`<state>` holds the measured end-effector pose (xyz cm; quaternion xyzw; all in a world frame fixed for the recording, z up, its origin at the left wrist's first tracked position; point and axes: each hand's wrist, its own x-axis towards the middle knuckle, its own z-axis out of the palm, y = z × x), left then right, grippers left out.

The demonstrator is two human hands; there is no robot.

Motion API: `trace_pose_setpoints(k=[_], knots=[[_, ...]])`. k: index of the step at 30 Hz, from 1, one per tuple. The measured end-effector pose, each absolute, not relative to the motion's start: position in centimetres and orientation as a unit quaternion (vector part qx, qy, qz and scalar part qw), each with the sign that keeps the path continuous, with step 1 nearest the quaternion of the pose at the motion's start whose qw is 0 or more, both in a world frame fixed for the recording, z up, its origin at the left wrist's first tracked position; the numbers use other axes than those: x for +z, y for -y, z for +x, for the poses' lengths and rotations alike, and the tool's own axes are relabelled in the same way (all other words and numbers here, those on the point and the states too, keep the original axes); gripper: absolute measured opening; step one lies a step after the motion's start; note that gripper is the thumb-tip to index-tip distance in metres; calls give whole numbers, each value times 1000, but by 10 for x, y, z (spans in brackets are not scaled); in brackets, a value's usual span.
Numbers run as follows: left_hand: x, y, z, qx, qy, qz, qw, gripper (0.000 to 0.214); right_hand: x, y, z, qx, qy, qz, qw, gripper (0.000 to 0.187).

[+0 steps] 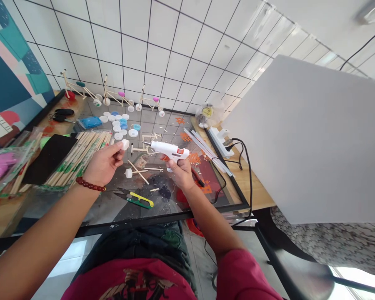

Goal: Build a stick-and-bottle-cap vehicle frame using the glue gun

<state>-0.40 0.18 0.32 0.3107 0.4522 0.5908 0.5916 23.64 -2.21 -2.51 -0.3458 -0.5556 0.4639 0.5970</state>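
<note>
My right hand [181, 171] grips a white hot glue gun [165, 148] with an orange trigger, its nozzle pointing left. Pinched in the fingertips of my left hand [104, 160] is a small white cap-like piece [125, 144]; its exact kind is hard to make out. The nozzle stays a little apart from that piece. Below and between my hands, a similar white piece [128, 173] has a thin stick attached, beside crossed sticks [143, 176]. A small stick frame [139, 149] lies behind the nozzle. Yellow-green thread snips [136, 198] rest near the table's front edge.
Three stick-built tricycle models [120, 96] stand along the tiled wall. White and blue bottle caps [116, 123] cluster behind my left hand. Packed chopsticks [78, 156] and black sheet [51, 158] lie left. Glue sticks [208, 151], a power strip [221, 141] and cables are right.
</note>
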Motion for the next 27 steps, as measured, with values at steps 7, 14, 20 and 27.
trace_pose_setpoints(k=[7,14,20,27], knots=[[2,3,-11,582,-499,630,121,25,-25,22,238,456,549,-342,611,39],[-2,2,-18,503,-460,729,-67,22,-24,24,236,466,535,-352,610,49],[-3,2,-18,559,-488,669,49,24,-20,23,244,426,532,-359,637,39],[-2,2,-18,587,-493,609,206,28,-12,23,246,440,532,-362,626,46]])
